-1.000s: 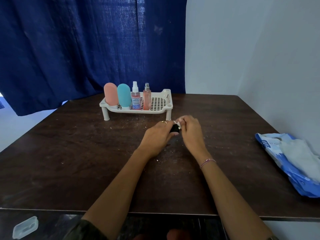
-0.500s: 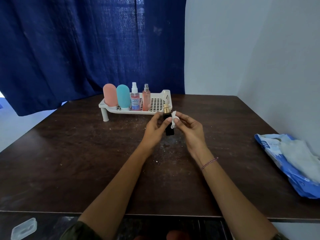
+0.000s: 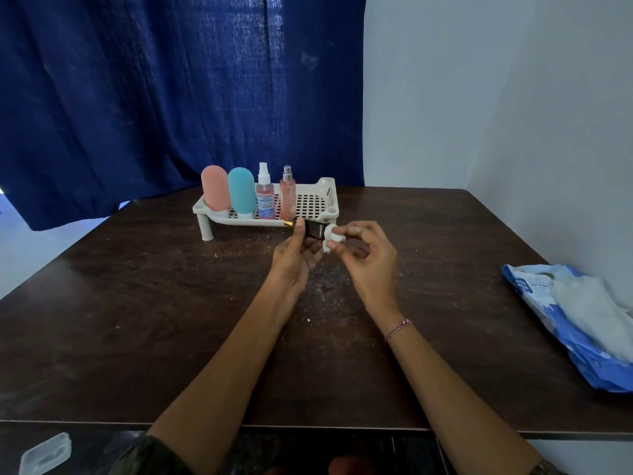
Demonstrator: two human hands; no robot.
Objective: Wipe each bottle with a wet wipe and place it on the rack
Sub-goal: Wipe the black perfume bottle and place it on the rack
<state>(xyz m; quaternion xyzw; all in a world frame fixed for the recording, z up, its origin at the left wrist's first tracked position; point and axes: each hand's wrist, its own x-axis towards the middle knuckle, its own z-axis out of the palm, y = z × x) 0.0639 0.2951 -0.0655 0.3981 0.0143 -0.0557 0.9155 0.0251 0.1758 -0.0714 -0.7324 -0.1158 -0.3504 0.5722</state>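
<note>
Head view: left hand [image 3: 294, 258] grips the small black gold-capped bottle [image 3: 313, 229], now tipped sideways toward the far edge of the dark wooden table [image 3: 137, 320]; right hand [image 3: 366, 258] pinches a crumpled white wipe [image 3: 330, 236] against its base; the white perforated rack [image 3: 318, 204] seems next.

A dark blue fabric curtain [image 3: 137, 97] fills the upper left of the frame, daylight glowing faintly through its folds. Plain white walls [image 3: 445, 97] meet in a corner at the upper right. A scuffed dark brown wooden table [image 3: 137, 320] spans the lower half.
</note>
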